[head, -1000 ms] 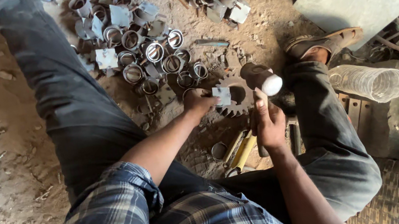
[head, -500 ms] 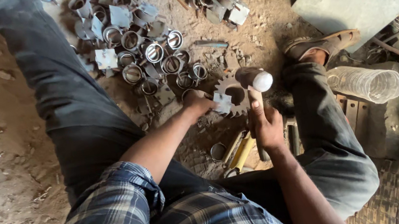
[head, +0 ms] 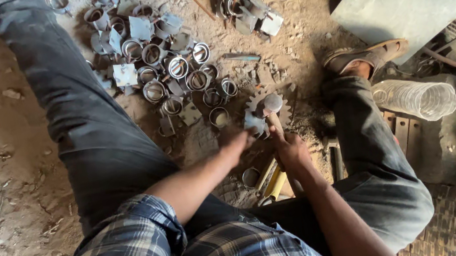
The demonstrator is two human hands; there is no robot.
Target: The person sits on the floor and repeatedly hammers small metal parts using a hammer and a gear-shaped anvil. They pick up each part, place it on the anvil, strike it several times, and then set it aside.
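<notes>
Head view, left hand [head: 237,140] pinching small metal piece [head: 254,123] on toothed gear [head: 267,109], right hand [head: 290,151] gripping hammer [head: 273,115]

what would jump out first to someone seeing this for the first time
First, the two hands meeting at the middle: the right hand grips a hammer whose head is down on a toothed gear wheel on the dirt floor, while the left hand steadies a small metal piece there. Next, the heap of short metal rings and plates beyond the hands, and a clear plastic bottle lying at right.
</notes>
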